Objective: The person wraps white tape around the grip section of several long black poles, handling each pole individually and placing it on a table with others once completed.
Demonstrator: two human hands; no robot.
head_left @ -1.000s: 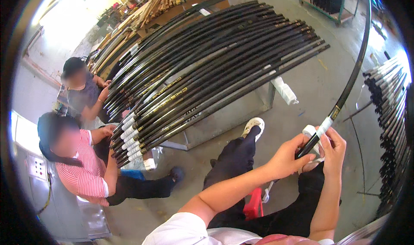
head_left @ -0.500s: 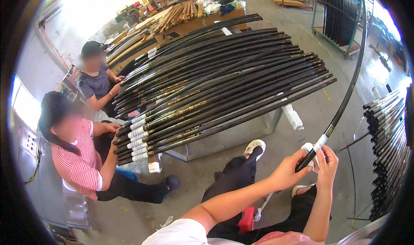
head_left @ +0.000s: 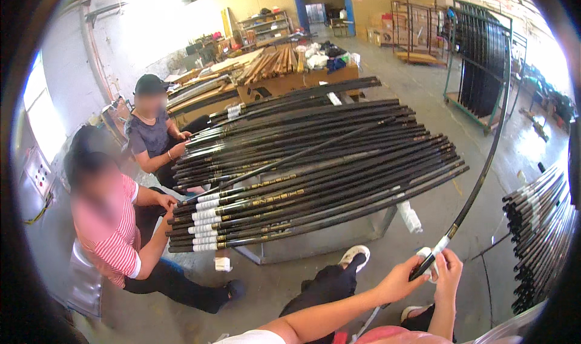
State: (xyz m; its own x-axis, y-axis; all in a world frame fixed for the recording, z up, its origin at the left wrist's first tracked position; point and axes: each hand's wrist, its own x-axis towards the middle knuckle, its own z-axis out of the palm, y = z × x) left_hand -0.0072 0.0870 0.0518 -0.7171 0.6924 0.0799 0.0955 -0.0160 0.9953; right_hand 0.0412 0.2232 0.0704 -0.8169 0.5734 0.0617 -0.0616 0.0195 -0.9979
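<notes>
A long black pole (head_left: pixel 474 194) slants up to the right from my hands, its lower end near my lap. My left hand (head_left: pixel 399 281) is closed round the pole close to that end. Beside it my right hand (head_left: pixel 448 272) has its fingers bent against a white strip or roll (head_left: pixel 426 254) that sits at the pole; whether it is tape or cloth I cannot tell. A white wrapped band (head_left: pixel 441 244) encircles the pole just above my fingers. To the left, many similar black poles (head_left: pixel 339 156) lie side by side on a metal stand, several with white bands.
Two people sit at the left ends of the poles, a striped sleeve (head_left: pixel 121 250) nearer and a dark shirt (head_left: pixel 148 137) farther. At right stands a bundle of poles (head_left: pixel 538 235). Behind are a green rack (head_left: pixel 451 59), wood strips (head_left: pixel 272 65) and a cardboard box (head_left: pixel 330 78).
My view has tilted up, showing more of the back wall and doorway. Both my hands stay at the pole's lower end, with the right fingers slightly shifted at the white strip.
</notes>
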